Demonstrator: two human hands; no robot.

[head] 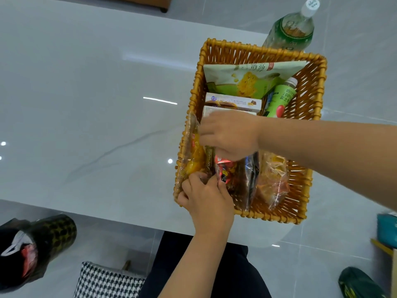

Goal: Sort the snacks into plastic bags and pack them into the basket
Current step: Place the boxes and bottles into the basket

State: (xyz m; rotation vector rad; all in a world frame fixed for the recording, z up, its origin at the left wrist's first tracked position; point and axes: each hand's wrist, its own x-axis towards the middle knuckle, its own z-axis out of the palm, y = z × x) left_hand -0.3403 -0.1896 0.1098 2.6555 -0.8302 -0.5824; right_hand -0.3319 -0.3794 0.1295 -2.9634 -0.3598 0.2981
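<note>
A woven wicker basket [309,117] is seen right of centre in the frame, set on a pale marble-patterned table [86,104]. In its upper half a green snack pouch [247,79] is propped against the far wall, with two flat snack boxes [233,103] stacked on edge below it and a small green juice bottle [281,97] leaning at their right. This upright stacking seems intended to save floor space for the bagged goods.

In the lower half, clear plastic bags of snacks are stood on edge side by side: a bag of yellow snacks [193,155] is pressed against the left wall, a bag of red and dark packets [234,175] is in the middle, and a bag of orange snacks [272,179] lies at the right.

The right hand [229,134] is reached across from the right edge of the frame, its fingers bent over the tops of the yellow and middle bags; whether anything is pinched cannot be told. The left hand [206,194], at the basket's lower left corner, is curled onto the clear plastic of the yellow bag, apparently to tuck it in beside the wall. Packing is judged nearly complete.

A large green drink bottle [292,29] is stood just beyond the basket's upper edge.
</note>
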